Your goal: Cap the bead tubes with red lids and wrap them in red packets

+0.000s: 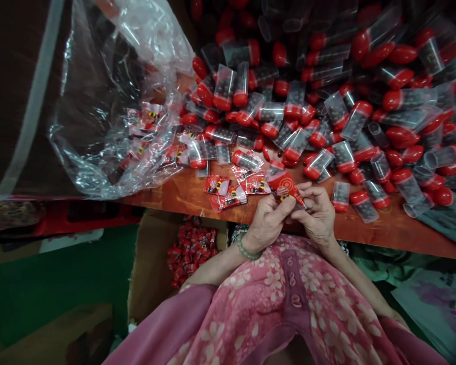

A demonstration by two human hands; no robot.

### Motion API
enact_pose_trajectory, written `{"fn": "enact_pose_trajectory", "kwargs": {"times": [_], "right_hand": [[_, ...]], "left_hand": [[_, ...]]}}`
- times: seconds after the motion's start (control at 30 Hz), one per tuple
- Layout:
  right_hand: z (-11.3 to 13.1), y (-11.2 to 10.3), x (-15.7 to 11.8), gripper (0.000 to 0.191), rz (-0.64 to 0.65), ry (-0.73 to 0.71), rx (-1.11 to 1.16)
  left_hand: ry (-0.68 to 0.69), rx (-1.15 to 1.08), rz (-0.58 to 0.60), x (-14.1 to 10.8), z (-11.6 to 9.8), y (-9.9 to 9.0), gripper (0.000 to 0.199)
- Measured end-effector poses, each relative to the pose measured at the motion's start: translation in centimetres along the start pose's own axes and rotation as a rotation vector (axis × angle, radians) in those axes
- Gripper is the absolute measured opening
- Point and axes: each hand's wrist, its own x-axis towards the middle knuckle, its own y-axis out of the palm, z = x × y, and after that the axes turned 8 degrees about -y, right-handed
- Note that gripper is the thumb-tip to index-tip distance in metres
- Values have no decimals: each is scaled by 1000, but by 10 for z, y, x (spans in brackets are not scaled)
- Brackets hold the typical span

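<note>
My left hand [269, 221] and my right hand [317, 213] meet at the table's front edge, both with fingers closed on one red printed packet [285, 186]. A bracelet circles my left wrist. Just left of my hands, several small red packets [255, 182] with a black and yellow print lie on the wooden table [163, 195]. Beyond my hands spreads a large heap of clear tubes with red ends [296, 144], with small dark pieces visible in many of them. One such tube [341, 196] lies right of my right hand.
A crumpled clear plastic bag [99, 126] covers the table's left part, with more packets under or in it. Below the front edge on the left, a cardboard box [146, 258] holds many red wrapped pieces [192, 248]. Pale cloth or bags lie below at right.
</note>
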Motion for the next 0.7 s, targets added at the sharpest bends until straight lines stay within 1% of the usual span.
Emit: {"fn": "enact_pose_trajectory", "kwargs": {"times": [0.13, 0.27, 0.4, 0.47, 0.53, 0.57, 0.6, 0.63, 0.7], "right_hand": [[-2, -5, 0, 52, 7, -61, -36], [-5, -7, 1, 47, 54, -93, 10], [-5, -4, 2, 47, 107, -82, -10], [-3, -1, 1, 46, 210, -48, -54], [3, -1, -1, 38, 349, -20, -149], [7, -3, -2, 32, 392, -25, -227], [11, -5, -3, 26, 404, -53, -326], [16, -10, -4, 19, 380, -103, -437], [24, -24, -5, 11, 274, -232, -667]], "left_hand": [[12, 80, 42, -2, 8, -6, 53], [30, 146, 67, -4, 7, -8, 50], [36, 200, 22, -12, -2, -8, 50], [38, 215, -34, -22, -7, -15, 45], [57, 245, -148, -40, -11, -33, 36], [93, 268, -243, -52, -12, -46, 32], [133, 301, -360, -68, -14, -62, 28], [193, 327, -504, -85, -14, -80, 24], [255, 416, -780, -125, -17, -118, 14]]}}
